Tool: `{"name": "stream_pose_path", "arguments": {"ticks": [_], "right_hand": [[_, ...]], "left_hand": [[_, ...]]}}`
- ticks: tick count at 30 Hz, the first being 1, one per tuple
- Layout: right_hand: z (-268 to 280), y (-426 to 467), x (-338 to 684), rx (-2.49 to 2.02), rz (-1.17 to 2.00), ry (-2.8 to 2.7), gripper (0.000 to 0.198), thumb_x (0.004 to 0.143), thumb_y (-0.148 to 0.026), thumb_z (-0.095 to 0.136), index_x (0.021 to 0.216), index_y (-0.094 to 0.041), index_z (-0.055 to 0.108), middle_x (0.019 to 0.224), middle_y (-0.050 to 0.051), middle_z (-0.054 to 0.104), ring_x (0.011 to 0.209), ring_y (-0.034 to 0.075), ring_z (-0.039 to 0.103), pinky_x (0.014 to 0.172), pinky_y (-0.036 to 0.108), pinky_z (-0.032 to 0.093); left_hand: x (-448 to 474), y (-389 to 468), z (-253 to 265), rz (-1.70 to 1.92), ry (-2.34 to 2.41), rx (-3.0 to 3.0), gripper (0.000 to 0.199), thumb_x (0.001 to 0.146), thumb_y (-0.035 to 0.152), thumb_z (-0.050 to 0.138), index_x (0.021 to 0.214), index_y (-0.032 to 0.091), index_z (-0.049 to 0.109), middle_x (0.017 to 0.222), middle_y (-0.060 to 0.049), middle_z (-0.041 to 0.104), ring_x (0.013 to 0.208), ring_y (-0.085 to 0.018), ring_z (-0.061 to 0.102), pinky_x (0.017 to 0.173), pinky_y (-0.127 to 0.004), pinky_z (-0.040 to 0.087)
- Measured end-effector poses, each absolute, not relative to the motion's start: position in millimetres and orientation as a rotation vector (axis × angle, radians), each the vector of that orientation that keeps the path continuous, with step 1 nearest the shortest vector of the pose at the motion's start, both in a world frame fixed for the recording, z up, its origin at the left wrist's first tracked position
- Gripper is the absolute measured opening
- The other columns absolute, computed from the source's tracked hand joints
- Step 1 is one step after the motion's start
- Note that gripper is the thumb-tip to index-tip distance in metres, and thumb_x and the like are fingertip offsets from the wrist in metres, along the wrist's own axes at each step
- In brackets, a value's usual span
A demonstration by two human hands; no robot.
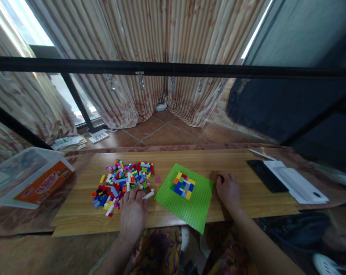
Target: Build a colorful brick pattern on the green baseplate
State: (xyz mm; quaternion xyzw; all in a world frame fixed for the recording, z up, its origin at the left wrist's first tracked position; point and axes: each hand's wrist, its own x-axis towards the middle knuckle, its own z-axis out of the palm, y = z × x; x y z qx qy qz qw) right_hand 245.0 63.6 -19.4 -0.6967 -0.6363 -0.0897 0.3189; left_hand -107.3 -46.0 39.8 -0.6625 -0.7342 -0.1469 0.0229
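My left hand [133,214] lies palm down at the front right edge of a heap of mixed toy building bricks [124,181], its fingers stretched over the bricks and the fingertips partly hidden among them. White bricks [149,194] show just right of those fingers. A green baseplate [196,212] lies turned at an angle and hangs slightly over the table's front edge. On it sits a roughly square multicoloured brick build [184,186] of yellow, red, orange, blue and white pieces. My right hand [228,190] rests beside the plate's right corner, fingers curled; whatever they may hold is hidden.
A single magenta brick [157,178] lies between heap and plate. A clear plastic tub [32,177] with an orange label stands left of the wooden tabletop [75,210]. At the right are a dark phone-like slab [267,175] and a white box [301,185]. A black bar [173,70] crosses behind.
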Motion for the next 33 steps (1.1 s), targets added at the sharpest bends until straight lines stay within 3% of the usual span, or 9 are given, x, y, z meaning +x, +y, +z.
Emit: {"name": "stream_pose_path", "arguments": {"ticks": [6, 14, 22, 27, 33], "right_hand": [[-18, 63, 244, -1.861, -0.220, -1.655, 0.030, 0.088, -0.026, 0.044, 0.093, -0.014, 0.071, 0.091, 0.013, 0.067, 0.085, 0.023, 0.056, 0.080, 0.035, 0.041], [-19, 63, 244, -1.868, -0.208, -1.640, 0.030, 0.088, -0.025, 0.044, 0.094, -0.014, 0.071, 0.090, 0.013, 0.066, 0.085, 0.024, 0.055, 0.080, 0.035, 0.041], [-20, 64, 245, -1.860, -0.196, -1.646, 0.031, 0.088, -0.026, 0.044, 0.093, -0.014, 0.071, 0.089, 0.013, 0.066, 0.086, 0.024, 0.055, 0.079, 0.035, 0.041], [-20, 65, 245, -1.859, -0.196, -1.647, 0.030, 0.088, -0.026, 0.043, 0.092, -0.015, 0.071, 0.087, 0.013, 0.066, 0.084, 0.023, 0.055, 0.079, 0.036, 0.041], [-22, 65, 247, -1.832, -0.195, -1.645, 0.030, 0.088, -0.027, 0.044, 0.092, -0.015, 0.071, 0.087, 0.013, 0.066, 0.084, 0.023, 0.055, 0.079, 0.035, 0.041]], "left_hand": [[-98, -43, 41, -0.678, -2.341, -2.166, 0.019, 0.090, 0.019, 0.046, 0.090, 0.017, 0.065, 0.090, -0.009, 0.069, 0.091, -0.028, 0.063, 0.084, -0.043, 0.047], [-67, -36, 40, -1.295, -2.488, -2.240, 0.014, 0.088, 0.022, 0.048, 0.090, 0.020, 0.061, 0.084, -0.004, 0.068, 0.078, -0.018, 0.065, 0.072, -0.030, 0.048], [-32, -31, 40, -1.118, -2.597, -2.197, 0.027, 0.086, 0.018, 0.050, 0.110, 0.016, 0.062, 0.081, -0.005, 0.066, 0.075, -0.018, 0.065, 0.066, -0.027, 0.045], [-16, -24, 39, -1.041, -2.630, -2.228, 0.037, 0.087, 0.019, 0.050, 0.123, 0.014, 0.059, 0.079, -0.005, 0.067, 0.077, -0.020, 0.066, 0.072, -0.029, 0.046], [-9, -19, 42, -1.051, -2.683, -2.279, 0.039, 0.088, 0.020, 0.052, 0.126, 0.015, 0.058, 0.077, -0.004, 0.068, 0.078, -0.020, 0.067, 0.073, -0.029, 0.046]]}}
